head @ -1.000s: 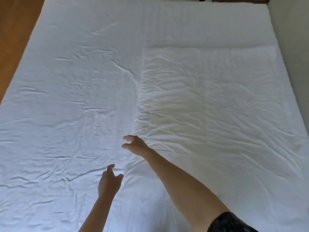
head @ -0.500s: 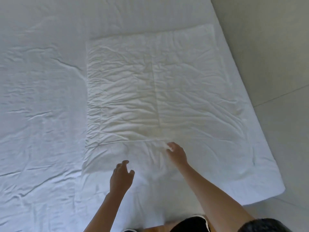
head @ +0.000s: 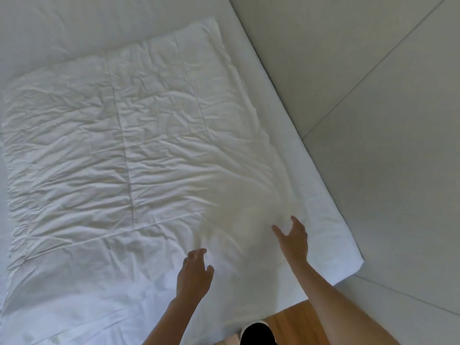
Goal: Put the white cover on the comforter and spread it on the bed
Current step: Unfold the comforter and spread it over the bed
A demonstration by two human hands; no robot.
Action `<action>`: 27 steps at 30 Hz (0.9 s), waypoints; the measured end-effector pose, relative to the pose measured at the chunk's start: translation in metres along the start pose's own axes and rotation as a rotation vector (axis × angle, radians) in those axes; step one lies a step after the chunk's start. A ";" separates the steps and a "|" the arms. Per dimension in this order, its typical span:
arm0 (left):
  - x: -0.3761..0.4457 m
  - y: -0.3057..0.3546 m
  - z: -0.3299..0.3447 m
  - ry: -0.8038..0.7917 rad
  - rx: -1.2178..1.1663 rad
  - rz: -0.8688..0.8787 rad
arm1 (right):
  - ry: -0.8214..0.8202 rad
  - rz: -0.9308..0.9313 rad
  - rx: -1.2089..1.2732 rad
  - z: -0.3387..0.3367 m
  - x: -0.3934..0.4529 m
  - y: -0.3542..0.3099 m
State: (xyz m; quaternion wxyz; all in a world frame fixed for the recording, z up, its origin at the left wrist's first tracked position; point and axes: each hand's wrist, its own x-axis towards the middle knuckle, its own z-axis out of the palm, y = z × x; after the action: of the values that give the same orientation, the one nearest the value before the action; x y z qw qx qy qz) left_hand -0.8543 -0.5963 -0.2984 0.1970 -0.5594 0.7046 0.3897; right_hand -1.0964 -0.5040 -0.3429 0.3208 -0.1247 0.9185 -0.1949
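White fabric fills most of what I see: the white cover [head: 139, 290] lies spread flat over the bed [head: 293, 125], w/ a thicker, wrinkled rectangle showing through it, which I take to be the comforter [head: 119, 145] folded inside, filling only part of the cover. That rectangle sits toward the far side and left-center; its near edge reads as a ridge running across just beyond my hands. Left hand [head: 193, 276] hovers low over the cover near the foot end, fingers loosely curled, thumb apart, holding nothing. Right hand [head: 292, 239] is further out twd the bed's right edge, thumb and fingers splayed open w/ fabric visible between them; can't tell if the fingertips touch the cloth. Near-right corner of the bed is just beyond the right forearm. Pale tile floor [head: 373, 108] runs along the right side, a strip of wood floor [head: 296, 319] at bottom by a dark shoe [head: 257, 334].
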 end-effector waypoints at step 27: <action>0.084 0.121 -0.046 0.238 -0.418 -0.230 | -0.321 -1.029 -0.180 0.039 -0.023 -0.068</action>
State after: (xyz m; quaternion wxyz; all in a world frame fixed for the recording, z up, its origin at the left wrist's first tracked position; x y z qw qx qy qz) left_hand -0.9859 -0.6770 -0.2900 0.0357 -0.7063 0.5587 0.4333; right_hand -1.0466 -0.5675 -0.3283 0.3083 -0.6133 0.6913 -0.2257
